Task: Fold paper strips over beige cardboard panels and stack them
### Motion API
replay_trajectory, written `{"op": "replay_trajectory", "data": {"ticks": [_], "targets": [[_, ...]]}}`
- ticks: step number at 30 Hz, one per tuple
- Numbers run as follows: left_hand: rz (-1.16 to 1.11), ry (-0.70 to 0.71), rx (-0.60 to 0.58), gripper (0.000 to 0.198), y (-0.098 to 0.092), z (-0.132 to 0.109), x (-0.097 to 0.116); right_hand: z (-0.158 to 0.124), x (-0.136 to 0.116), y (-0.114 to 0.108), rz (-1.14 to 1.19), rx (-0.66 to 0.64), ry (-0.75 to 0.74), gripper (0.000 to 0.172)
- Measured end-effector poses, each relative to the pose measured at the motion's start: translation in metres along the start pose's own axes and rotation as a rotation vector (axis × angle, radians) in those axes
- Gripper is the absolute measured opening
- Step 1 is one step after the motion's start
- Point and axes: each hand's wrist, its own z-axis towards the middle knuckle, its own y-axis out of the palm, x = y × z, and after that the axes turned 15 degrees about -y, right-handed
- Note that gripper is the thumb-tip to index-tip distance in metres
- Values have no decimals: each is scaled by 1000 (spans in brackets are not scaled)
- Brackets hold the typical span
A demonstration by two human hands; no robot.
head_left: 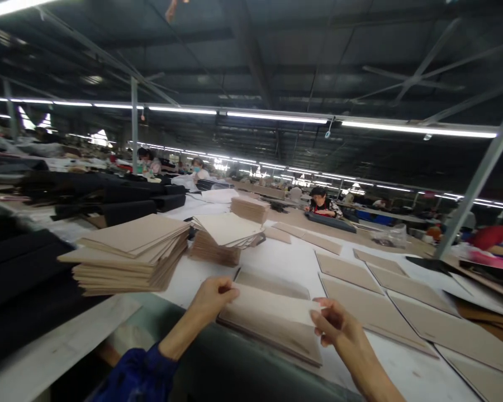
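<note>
Between my two hands a pale cream strip [272, 304] is stretched out; it looks like paper or thin board. My left hand [216, 297] pinches its left end between thumb and fingers. At the other end, my right hand [334, 322] grips it the same way. Below the strip lies a small pile of brown-beige panels [276, 339] at the table's near edge, partly covered by the strip. Whether the strip touches the panels I cannot tell.
Left of my hands stands a tall stack of beige boards [129, 257], with a cream-topped stack [228, 230] behind. Several beige panels [377, 307] lie on the white table to the right. Dark fabric [109, 190] is heaped far left. Another person [321, 205] works across the table.
</note>
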Motion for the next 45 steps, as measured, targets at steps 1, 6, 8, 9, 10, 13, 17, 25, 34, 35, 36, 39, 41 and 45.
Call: {"op": "replay_trajectory", "data": {"ticks": [1, 6, 8, 9, 10, 13, 17, 25, 34, 35, 36, 39, 41, 45], "targets": [[-7, 1, 11, 23, 0, 1, -3, 0, 2, 1, 10, 9, -3, 41], [86, -4, 46, 25, -4, 2, -15, -1, 14, -3, -17, -44, -19, 39], [139, -15, 71, 24, -7, 3, -18, -2, 18, -4, -36, -80, -20, 36], [156, -20, 82, 23, -8, 3, -18, -3, 19, -4, -45, -94, -15, 36], [168, -27, 89, 22, -9, 4, -19, -3, 20, -4, -54, -104, -8, 35], [188, -54, 80, 21, -10, 7, -23, -4, 24, -4, -103, -131, 13, 30], [186, -63, 92, 21, -8, 10, -32, -4, 33, -8, -259, -202, 7, 31], [198, -60, 64, 21, -6, 15, -36, 0, 38, -16, -443, -313, -16, 39], [214, -43, 64, 19, -5, 16, -39, -1, 47, -17, -443, -332, -95, 34], [211, -43, 62, 19, -5, 15, -39, -1, 49, -17, -437, -337, -97, 33], [209, -43, 62, 19, -6, 15, -38, -2, 50, -17, -432, -344, -98, 33], [197, -50, 52, 20, -7, 13, -37, -3, 53, -17, -426, -357, -90, 32], [187, -59, 36, 20, -7, 12, -36, -4, 52, -17, -413, -346, -87, 31], [202, -51, 23, 22, -7, 12, -37, -7, 45, -15, -367, -336, -102, 29]]}}
